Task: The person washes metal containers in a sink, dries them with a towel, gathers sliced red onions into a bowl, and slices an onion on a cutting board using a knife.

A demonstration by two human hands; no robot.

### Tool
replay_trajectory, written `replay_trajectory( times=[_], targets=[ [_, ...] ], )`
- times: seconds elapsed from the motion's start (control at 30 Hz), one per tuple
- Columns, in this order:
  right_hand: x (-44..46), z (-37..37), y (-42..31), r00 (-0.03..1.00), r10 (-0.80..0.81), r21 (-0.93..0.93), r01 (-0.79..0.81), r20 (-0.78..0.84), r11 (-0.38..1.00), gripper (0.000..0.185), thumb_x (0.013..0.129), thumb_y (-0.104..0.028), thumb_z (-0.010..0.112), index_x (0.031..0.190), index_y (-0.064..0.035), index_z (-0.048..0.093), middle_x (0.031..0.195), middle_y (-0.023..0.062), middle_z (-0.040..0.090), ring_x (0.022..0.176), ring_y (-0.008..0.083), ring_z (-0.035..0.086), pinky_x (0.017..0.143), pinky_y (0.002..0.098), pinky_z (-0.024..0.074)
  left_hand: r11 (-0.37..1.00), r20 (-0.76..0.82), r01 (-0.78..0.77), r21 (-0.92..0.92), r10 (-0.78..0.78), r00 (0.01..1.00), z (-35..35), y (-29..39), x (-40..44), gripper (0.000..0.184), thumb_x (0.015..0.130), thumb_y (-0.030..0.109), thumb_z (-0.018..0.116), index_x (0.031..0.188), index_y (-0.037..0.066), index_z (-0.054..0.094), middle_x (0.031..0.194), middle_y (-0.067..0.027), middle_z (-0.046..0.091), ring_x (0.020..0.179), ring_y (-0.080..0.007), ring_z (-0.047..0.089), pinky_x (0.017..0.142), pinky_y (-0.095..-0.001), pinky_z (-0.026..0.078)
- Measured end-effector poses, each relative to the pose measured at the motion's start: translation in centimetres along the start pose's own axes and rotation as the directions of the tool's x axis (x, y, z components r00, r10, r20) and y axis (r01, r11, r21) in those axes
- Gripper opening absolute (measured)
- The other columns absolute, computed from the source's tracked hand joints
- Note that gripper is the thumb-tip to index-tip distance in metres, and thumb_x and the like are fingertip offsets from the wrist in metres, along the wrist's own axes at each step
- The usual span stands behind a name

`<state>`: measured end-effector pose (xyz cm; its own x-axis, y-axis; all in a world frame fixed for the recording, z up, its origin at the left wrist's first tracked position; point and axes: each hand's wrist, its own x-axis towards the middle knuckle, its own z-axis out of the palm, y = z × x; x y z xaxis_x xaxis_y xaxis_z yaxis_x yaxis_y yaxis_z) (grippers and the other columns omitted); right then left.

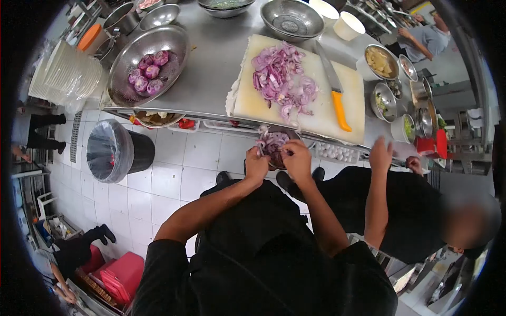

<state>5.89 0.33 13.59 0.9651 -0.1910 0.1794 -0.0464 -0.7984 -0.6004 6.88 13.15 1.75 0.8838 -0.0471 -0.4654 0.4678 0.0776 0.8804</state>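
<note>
Sliced red onion (pixel 273 142) sits in a bowl just below the counter's front edge. My left hand (pixel 256 164) is closed at the near left of this onion, its fingertips among the slices. On the other side, my right hand (pixel 297 159) pinches at the onion with bent fingers. The hands and onion hide most of the bowl. Beyond them, a cutting board (pixel 329 118) bears a loose heap of onion slices (pixel 279 73). A knife with a yellow handle (pixel 340 110) lies on the board, right of the heap, touched by neither hand.
A colander (pixel 176 52) with several peeled red onions (pixel 153 72) stands at left. Farther back is a metal bowl (pixel 293 21). A lined bin (pixel 109 150) stands on the floor. At right, a co-worker's hand (pixel 380 154) is near the counter and small bowls (pixel 383 101).
</note>
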Motion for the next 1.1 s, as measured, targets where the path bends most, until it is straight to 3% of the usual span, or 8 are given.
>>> replay_trajectory(
  times=[0.17,0.23,0.33,0.43,0.73,0.8,0.93,1.1],
  targets=[
    [7.0,-4.2,-2.0,0.964,0.088,0.106,-0.063,-0.253,0.992,0.017,0.078,-0.022,0.065,0.075,-0.005,0.066,0.076,0.0174,0.063,0.078,0.0388,0.061,0.071,0.0482,0.0478,0.994,0.061,0.034,-0.104,-0.028,0.998,-0.7,3.4,-0.6,0.019,0.072,-0.001,0.063,0.085,-0.008,0.052,0.108,-0.016,0.046,0.084,-0.0305,0.062,0.054,-0.0384,0.062],
    [10.7,-3.7,2.4,0.984,0.135,0.113,-0.122,-0.117,0.986,0.048,0.067,-0.011,0.079,0.11,0.0023,0.064,0.116,0.019,0.059,0.097,0.0298,0.063,0.086,0.0346,0.0521,0.999,0.061,0.011,-0.049,-0.008,0.998,-0.8,3.6,-0.5,0.012,0.078,-0.002,0.061,0.083,-0.001,0.05,0.092,-0.0107,0.053,0.077,-0.0257,0.063,0.054,-0.037,0.06],
    [15.4,-2.9,1.9,0.969,-0.036,0.068,0.055,-0.246,0.996,0.058,0.069,-0.025,0.082,0.118,-0.0019,0.063,0.123,0.0228,0.056,0.101,0.0349,0.062,0.089,0.0394,0.0511,0.998,0.063,0.015,-0.055,-0.012,0.998,-0.8,2.6,0.3,0.013,0.074,-0.004,0.061,0.08,-0.003,0.049,0.101,-0.0133,0.047,0.08,-0.0278,0.062,0.055,-0.0372,0.063],
    [16.7,-0.7,2.7,0.927,-0.305,-0.473,0.173,-0.218,0.864,0.066,0.067,-0.029,0.083,0.124,-0.0062,0.061,0.125,0.0228,0.053,0.104,0.0363,0.059,0.091,0.0419,0.0498,0.991,0.064,0.069,-0.118,-0.061,0.996,-1.2,2.7,0.4,0.015,0.071,-0.005,0.061,0.08,-0.006,0.049,0.11,-0.0159,0.042,0.084,-0.0305,0.061,0.056,-0.0373,0.065],
    [11.8,-0.9,3.8,0.99,-0.072,0.101,0.085,-0.123,0.991,0.048,0.072,-0.038,0.076,0.105,-0.0046,0.071,0.111,0.0148,0.064,0.108,0.0384,0.056,0.099,0.0445,0.0418,0.966,0.061,0.115,-0.231,-0.104,0.993,-0.3,4.5,0.2,0.014,0.078,-0.004,0.06,0.086,0.002,0.052,0.095,-0.0082,0.052,0.077,-0.0247,0.062,0.056,-0.0369,0.061],
    [9.4,-0.4,3.1,0.969,-0.231,-0.091,0.223,-0.093,0.971,0.017,0.078,-0.022,0.064,0.081,-0.0053,0.066,0.081,0.0175,0.062,0.08,0.0406,0.059,0.072,0.0501,0.046,0.972,0.042,0.105,-0.212,-0.098,0.994,-0.2,3.0,0.6,0.014,0.082,-0.003,0.059,0.091,0.006,0.053,0.089,-0.0056,0.056,0.072,-0.0211,0.062,0.055,-0.035,0.057],
    [3.7,2.3,2.0,0.938,-0.183,-0.058,0.173,-0.295,0.983,0.033,0.074,-0.017,0.069,0.105,-0.0047,0.066,0.106,0.0185,0.062,0.105,0.0398,0.057,0.085,0.0494,0.0487,0.899,0.103,0.05,-0.435,-0.005,0.995,0.0,5.7,-0.9,0.022,0.084,0.0,0.061,0.105,0.004,0.058,0.096,-0.0076,0.063,0.08,-0.0171,0.065,0.066,-0.0333,0.057],
    [5.9,-3.1,-2.2,0.971,-0.14,0.151,0.171,-0.195,0.974,0.032,0.073,-0.016,0.076,0.102,-0.0041,0.068,0.101,0.0182,0.065,0.095,0.0389,0.062,0.084,0.0419,0.0521,0.928,0.119,0.195,-0.318,-0.165,0.979,-1.9,3.8,-0.3,0.021,0.078,-0.009,0.059,0.093,0.005,0.053,0.095,-0.0085,0.054,0.075,-0.0244,0.064,0.059,-0.0379,0.061]
  ],
)
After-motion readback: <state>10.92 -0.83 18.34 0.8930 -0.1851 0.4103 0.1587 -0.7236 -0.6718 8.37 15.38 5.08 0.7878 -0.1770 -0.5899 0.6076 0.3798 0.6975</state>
